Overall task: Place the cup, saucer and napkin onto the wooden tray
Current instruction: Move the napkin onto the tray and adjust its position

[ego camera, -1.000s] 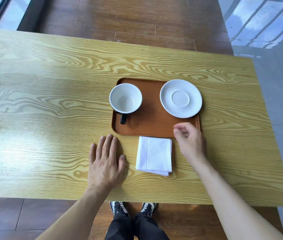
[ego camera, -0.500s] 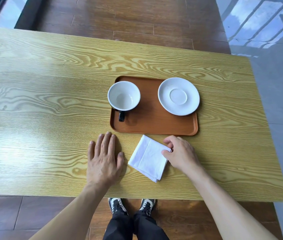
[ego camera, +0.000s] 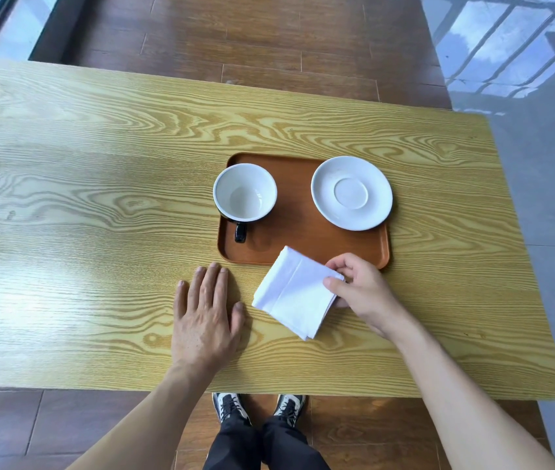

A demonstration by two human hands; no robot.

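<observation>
With the cup [ego camera: 244, 192] and saucer [ego camera: 351, 193] already on the wooden tray [ego camera: 298, 232], we pinch the folded napkin [ego camera: 292, 292] in our right hand [ego camera: 360, 290] over the tray's near edge, left hand [ego camera: 205, 317] spread flat on the table [ego camera: 99, 198], and next we judge it wants carrying forward onto the bare near strip.

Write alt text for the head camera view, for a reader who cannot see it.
A person's right hand pinches a folded white napkin at the near edge of a wooden tray on a wooden table. The tray holds an empty cup and, beside it, a bare saucer. The left hand lies flat on the table.
</observation>
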